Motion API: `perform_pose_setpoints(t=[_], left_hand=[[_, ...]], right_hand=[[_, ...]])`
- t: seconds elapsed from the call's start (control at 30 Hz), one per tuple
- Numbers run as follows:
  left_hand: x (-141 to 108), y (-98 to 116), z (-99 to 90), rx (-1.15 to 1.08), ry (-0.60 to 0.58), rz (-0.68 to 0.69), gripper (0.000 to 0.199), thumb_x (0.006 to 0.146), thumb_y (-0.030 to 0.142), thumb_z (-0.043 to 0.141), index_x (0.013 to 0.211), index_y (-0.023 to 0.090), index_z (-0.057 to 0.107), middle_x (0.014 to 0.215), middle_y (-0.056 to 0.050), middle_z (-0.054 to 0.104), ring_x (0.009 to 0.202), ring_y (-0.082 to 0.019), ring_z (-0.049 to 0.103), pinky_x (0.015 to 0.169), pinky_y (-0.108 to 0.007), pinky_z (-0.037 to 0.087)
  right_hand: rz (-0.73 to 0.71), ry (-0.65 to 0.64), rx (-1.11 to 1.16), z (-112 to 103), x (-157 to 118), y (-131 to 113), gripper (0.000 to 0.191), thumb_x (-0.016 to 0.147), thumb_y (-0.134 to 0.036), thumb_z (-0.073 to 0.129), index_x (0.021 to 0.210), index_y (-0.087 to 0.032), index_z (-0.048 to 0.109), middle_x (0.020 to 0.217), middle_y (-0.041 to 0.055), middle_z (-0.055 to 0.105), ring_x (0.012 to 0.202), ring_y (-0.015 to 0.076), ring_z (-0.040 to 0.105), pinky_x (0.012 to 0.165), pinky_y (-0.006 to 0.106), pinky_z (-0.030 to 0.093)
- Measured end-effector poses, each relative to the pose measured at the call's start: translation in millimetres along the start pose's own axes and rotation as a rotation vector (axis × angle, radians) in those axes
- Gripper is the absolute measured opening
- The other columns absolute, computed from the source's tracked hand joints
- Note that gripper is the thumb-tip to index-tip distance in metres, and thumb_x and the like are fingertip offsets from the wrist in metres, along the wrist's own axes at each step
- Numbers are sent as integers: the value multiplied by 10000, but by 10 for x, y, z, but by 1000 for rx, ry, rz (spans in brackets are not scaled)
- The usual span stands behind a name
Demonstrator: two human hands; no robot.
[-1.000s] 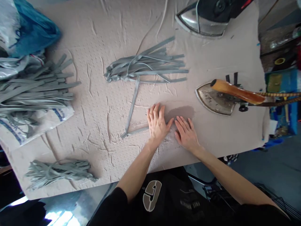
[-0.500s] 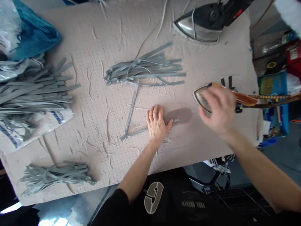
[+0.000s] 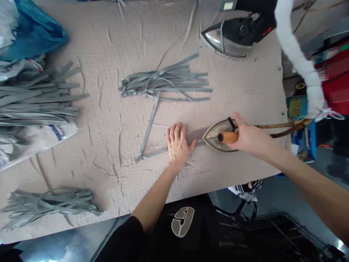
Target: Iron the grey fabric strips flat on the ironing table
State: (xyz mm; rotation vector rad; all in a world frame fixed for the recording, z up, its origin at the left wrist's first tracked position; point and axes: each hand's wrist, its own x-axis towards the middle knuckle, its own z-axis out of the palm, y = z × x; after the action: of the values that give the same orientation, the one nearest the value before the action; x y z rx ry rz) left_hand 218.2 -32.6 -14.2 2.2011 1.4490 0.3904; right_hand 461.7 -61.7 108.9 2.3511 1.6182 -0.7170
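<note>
On the padded table [image 3: 103,174], the right hand [image 3: 252,140] grips an iron [image 3: 215,136] (tip pointing left), the left hand [image 3: 178,143] lying open.

Scuffed metal soleplate [image 3: 214,136] of a flat iron with a glossy varnished wooden handle [image 3: 228,137], right; at far right, a polished chrome iron [image 3: 222,43] with glossy black plastic housing [image 3: 241,27]. Matt grey strips [image 3: 166,82] lie on rough, dimpled, creased pale sheeting [image 3: 109,174]; shiny blue plastic bag [image 3: 32,32], far left.
</note>
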Motion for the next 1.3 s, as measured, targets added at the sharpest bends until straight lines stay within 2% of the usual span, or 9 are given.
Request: perform_pose_setpoints(t=[0.07,0.13,0.37,0.53,0.77,0.9,1.03,1.2,1.3], left_hand=[[-2,-2,0,16,-6,-9,730,915,481,650,1526,146,433,1597,-171,439,1539,-356,315,1303,-586,183],[-7,-6,-2,22,-3,-9,723,927,483,634,1532,147,424,1593,-168,446,1538,-353,316,1304,-585,185],[-12,-32,-57,-5,-2,28,676,932,410,646,1515,143,432,1575,-173,460,1521,-365,346,1290,-595,225],[-43,-121,-108,-41,10,32,644,924,342,657,1499,159,433,1559,-188,468,1520,-363,350,1277,-615,237],[-132,-376,-239,-33,51,26,620,933,334,645,1490,176,426,1530,-194,483,1501,-363,361,1260,-623,245],[-159,-459,-301,-39,58,17,624,917,338,665,1477,170,447,1523,-194,483,1494,-367,358,1261,-607,236],[-190,-550,-355,-42,49,19,628,919,319,660,1489,179,436,1525,-195,473,1494,-365,351,1254,-601,245],[-280,-797,-499,-23,58,9,653,920,354,671,1501,198,418,1519,-198,457,1479,-382,352,1223,-613,284],[-348,-947,-594,-16,75,3,658,916,370,677,1495,193,419,1507,-203,453,1469,-392,352,1200,-613,324]], right_hand=[[-27,-96,-249,2,-150,-220,1085,821,-620,674,1628,-64,207,821,146,748,706,329,712,653,380,485],[-47,-88,-341,24,-208,-331,1105,843,-676,610,1616,-8,191,784,156,742,724,352,725,633,370,482],[-48,-70,-467,93,-150,-255,1121,818,-755,591,1576,12,289,702,125,721,679,352,728,577,354,438],[-45,-74,-480,126,-153,-422,1081,835,-758,571,1565,-1,318,725,127,735,675,336,730,544,339,398],[-92,-55,-452,170,-146,-644,1100,838,-772,561,1568,10,307,717,125,730,656,320,724,524,335,376],[-74,-88,-455,164,-143,-682,1117,845,-766,558,1589,14,266,716,132,729,654,317,721,532,329,384],[-110,-119,-442,180,-123,-856,1120,854,-757,548,1601,14,229,728,138,734,657,314,717,554,330,411],[-178,-140,-421,198,-120,-1098,1117,866,-748,533,1609,18,201,733,143,735,640,304,705,563,346,436],[-149,-134,-434,207,-131,-1138,1117,848,-743,569,1609,-3,222,732,137,734,650,305,708,565,343,434]])
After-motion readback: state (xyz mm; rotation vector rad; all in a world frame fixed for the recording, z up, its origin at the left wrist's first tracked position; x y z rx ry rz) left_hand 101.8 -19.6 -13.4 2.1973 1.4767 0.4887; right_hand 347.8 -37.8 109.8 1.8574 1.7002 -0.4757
